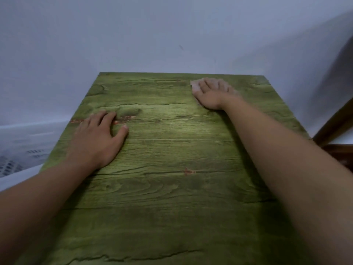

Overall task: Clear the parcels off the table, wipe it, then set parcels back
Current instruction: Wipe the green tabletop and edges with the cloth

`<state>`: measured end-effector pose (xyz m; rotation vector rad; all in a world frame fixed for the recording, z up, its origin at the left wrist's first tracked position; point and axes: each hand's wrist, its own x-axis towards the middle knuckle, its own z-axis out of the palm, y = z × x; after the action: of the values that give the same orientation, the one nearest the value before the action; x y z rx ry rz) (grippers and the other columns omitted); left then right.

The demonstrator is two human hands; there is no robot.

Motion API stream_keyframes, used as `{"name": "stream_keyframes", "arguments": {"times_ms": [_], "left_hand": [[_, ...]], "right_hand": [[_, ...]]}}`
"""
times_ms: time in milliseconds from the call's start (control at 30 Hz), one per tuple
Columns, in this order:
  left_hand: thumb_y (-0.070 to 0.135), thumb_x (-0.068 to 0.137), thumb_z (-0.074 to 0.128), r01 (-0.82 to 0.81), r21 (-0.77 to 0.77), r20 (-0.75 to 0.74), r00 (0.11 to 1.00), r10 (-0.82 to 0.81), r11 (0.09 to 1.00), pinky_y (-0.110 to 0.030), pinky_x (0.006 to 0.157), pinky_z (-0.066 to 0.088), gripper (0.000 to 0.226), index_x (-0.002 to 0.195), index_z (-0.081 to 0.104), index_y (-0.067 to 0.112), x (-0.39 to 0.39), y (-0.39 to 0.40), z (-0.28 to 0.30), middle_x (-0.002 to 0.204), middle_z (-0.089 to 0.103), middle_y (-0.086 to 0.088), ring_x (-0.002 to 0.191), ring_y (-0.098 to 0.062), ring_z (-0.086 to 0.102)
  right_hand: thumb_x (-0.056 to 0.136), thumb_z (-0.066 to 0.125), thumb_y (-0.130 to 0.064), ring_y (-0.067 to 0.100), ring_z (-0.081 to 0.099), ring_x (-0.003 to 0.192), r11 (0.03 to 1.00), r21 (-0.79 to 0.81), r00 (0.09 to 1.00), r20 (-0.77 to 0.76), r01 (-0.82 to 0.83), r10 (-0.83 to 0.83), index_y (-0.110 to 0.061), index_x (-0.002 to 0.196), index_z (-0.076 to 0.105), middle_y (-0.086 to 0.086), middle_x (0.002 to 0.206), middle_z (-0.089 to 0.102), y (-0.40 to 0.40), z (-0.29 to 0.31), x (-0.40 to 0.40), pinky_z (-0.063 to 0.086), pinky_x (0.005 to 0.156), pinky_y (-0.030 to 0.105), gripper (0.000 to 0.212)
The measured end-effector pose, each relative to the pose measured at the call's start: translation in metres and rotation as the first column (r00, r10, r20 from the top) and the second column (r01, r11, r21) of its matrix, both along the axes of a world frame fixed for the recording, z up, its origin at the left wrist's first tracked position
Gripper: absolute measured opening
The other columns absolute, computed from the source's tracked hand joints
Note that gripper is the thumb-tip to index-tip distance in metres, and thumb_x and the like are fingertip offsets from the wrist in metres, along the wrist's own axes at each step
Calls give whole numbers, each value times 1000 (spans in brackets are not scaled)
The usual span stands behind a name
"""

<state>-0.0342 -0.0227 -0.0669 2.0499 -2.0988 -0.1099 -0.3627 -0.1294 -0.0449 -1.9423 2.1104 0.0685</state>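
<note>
Two hands on one bench [172, 188]; one cloth; zero parcels in view. Bench top: green, wood-grain pattern, far edge against a pale wall [152, 35].

Left hand [97, 138]: palm down, flat on the bench near its left edge, about midway between near and far edges. Fingers [103, 116] straight and slightly spread, thumb splayed toward the middle; they hold nothing. Forearm runs in from the near left corner.

Right hand [212, 94]: arm stretched far forward, palm down near the far right corner. Fingers extended and flat, pressing on the cloth [194, 86], not curled round it. This hand is blurred, so fingertip detail is unclear.

Cloth: pale pinkish, lies directly under the right hand's fingers and palm, touching the bench, just short of the far edge; its left part shows beside the index finger.

Beside the bench's left edge: white perforated basket [17, 157]. Off the right edge: dark wooden furniture [334, 127].
</note>
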Motion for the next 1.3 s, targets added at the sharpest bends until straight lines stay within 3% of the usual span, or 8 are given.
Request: {"name": "stream_keyframes", "arguments": {"times_ms": [100, 267, 400, 567, 733, 900, 1067, 1300], "left_hand": [[70, 89, 23, 0, -18, 3, 1000, 0, 1000, -44, 119, 18, 76, 150, 32, 25, -3, 1, 0, 158, 28, -5, 146, -26, 22], [70, 86, 21, -11, -14, -1, 1000, 11, 1000, -43, 120, 18, 78, 150, 32, 26, -2, 2, 2, 159, 28, -4, 146, -25, 22], [67, 94, 26, -8, -16, 2, 1000, 8, 1000, -42, 120, 15, 69, 151, 29, 28, -2, 2, 0, 160, 25, -2, 147, -24, 19], [65, 95, 28, 0, -11, 8, 1000, 1, 1000, -42, 120, 15, 68, 152, 27, 28, -1, 1, 0, 160, 24, -3, 148, -24, 18], [65, 95, 27, 3, -13, -7, 1000, -3, 1000, -42, 120, 15, 68, 152, 28, 28, -3, 2, 0, 160, 24, -2, 148, -24, 19], [65, 95, 28, 8, -17, -7, 1000, -8, 1000, -43, 119, 17, 69, 151, 30, 26, -1, 2, 1, 160, 26, -4, 147, -26, 21], [64, 95, 29, 1, -7, -10, 1000, -1, 1000, -43, 119, 16, 68, 151, 29, 26, -4, 3, 2, 160, 24, -5, 147, -27, 20], [65, 94, 27, 7, 12, -6, 1000, -7, 1000, -43, 120, 16, 69, 152, 27, 26, -3, 3, 3, 161, 23, -5, 148, -26, 18]], "right_hand": [[96, 8, -67, 31, -6, 151, 991, 4, 991, 15, -131, 131, -35, 157, -1, -5, 165, -7, -18, 3, -21, -3, 118, 55, 69], [87, 3, -69, 32, -10, 151, 950, -41, 951, 23, 310, -309, -34, 156, 2, -5, 166, -6, -28, -6, -38, -6, 116, 60, 78], [96, 11, -68, 31, -4, 151, 999, -7, 999, 13, -52, 52, -39, 156, 2, -7, 165, -4, -25, -4, -55, -4, 118, 57, 67], [87, 5, -69, 29, 0, 152, 959, -32, 959, -24, 283, -284, -29, 157, 9, 5, 166, 4, -36, -6, -83, 1, 121, 54, 81], [86, 5, -81, 27, -2, 152, 998, -9, 998, -24, -59, 59, -43, 155, 3, -11, 165, -1, -19, -14, -78, -1, 119, 55, 79], [89, 10, -66, 32, -3, 151, 967, -32, 967, -11, 253, -253, -29, 157, 7, 4, 166, -1, -14, -13, -96, -3, 120, 54, 78], [90, 11, -76, 30, -5, 152, 1000, 9, 1000, -13, -10, 11, -42, 155, 1, -7, 165, -5, 10, -9, -92, -3, 120, 54, 74], [97, 13, -68, 31, -9, 151, 997, 2, 997, -21, 78, -77, -40, 156, -1, -11, 165, -9, 44, -12, -85, -6, 117, 53, 67]]}}
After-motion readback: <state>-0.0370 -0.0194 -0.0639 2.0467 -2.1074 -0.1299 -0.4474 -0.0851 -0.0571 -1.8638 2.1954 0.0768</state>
